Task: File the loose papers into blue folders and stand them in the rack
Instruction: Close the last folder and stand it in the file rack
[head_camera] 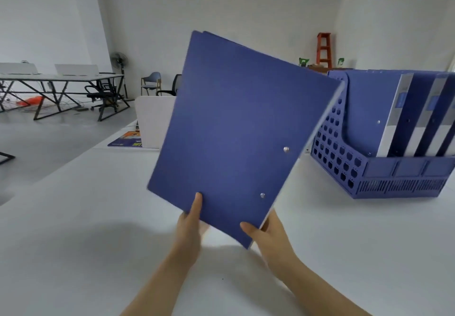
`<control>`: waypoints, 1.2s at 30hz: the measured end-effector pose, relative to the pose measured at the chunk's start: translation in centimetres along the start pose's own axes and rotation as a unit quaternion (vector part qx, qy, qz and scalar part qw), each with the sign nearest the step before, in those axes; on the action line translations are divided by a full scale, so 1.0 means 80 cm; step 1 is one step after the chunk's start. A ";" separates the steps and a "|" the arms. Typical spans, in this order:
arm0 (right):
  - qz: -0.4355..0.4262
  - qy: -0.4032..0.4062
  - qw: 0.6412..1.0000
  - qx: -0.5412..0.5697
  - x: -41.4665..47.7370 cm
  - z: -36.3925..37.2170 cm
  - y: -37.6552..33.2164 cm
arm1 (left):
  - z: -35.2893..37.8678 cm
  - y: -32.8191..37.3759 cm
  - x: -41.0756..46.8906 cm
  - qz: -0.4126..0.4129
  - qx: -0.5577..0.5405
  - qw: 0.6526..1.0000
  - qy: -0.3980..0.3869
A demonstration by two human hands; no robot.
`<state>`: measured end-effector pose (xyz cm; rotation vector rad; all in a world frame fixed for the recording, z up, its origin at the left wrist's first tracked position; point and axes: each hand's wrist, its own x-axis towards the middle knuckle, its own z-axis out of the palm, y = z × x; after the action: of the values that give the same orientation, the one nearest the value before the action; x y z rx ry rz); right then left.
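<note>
Your left hand (pixel 190 224) and right hand (pixel 268 236) both grip the near edge of a closed blue folder (pixel 236 128). Each thumb lies on the front cover, and the other fingers are hidden behind it. You hold the folder above the white table (pixel 86 229), tilted, with its far corner up close to the blue rack (pixel 344 165); I cannot tell if they touch. The rack stands on the table at the right, and other blue folders (pixel 364 108) already stand upright in it. At the far left of the room you see a long desk (pixel 61 77) with a black office chair (pixel 103 93) and a standing fan (pixel 120 61). An orange ladder (pixel 324 49) stands at the far wall behind the rack.
</note>
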<state>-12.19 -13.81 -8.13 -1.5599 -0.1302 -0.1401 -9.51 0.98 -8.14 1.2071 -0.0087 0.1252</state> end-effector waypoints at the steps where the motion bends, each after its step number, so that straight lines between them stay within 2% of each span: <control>1: -0.010 0.026 1.000 -0.003 0.002 -0.005 -0.002 | 0.000 -0.005 0.003 0.016 0.189 0.980 0.063; 2: -0.021 0.057 0.998 -0.015 0.005 -0.011 -0.005 | -0.004 -0.011 0.005 0.036 0.384 0.917 0.102; 3: -0.035 0.092 0.995 -0.034 0.007 -0.019 -0.008 | -0.005 -0.015 0.006 0.047 0.534 0.839 0.096; 5: -0.056 0.171 0.981 -0.072 0.014 -0.037 -0.008 | -0.005 -0.022 0.005 0.018 0.682 0.731 0.010; 7: -0.085 0.255 0.960 -0.082 0.020 -0.053 -0.014 | -0.006 -0.027 0.004 -0.002 0.737 0.672 -0.073; 8: -0.103 0.295 0.946 -0.086 0.021 -0.060 -0.023 | -0.006 -0.027 0.004 0.001 0.746 0.660 -0.090; 13: -0.148 0.452 0.872 -0.118 0.032 -0.112 -0.049 | -0.011 -0.022 -0.002 0.025 0.754 0.649 -0.097; 18: -0.126 0.512 0.836 -0.156 0.035 -0.162 -0.060 | -0.011 -0.020 -0.004 0.028 0.749 0.655 -0.096; 21: -0.106 0.513 0.825 -0.211 0.036 -0.188 -0.066 | -0.011 -0.019 -0.005 0.025 0.745 0.659 -0.100; 24: -0.048 0.500 0.827 -0.252 0.043 -0.209 -0.073 | -0.010 -0.018 -0.005 0.022 0.748 0.655 -0.105; 36: -0.002 0.458 0.830 -0.320 0.113 -0.228 -0.096 | -0.010 -0.018 -0.002 0.015 0.748 0.656 -0.103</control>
<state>-4.69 -32.17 0.85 -1.9819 0.7472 -1.0019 -9.59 1.21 -9.80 2.9107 -0.1511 -0.0128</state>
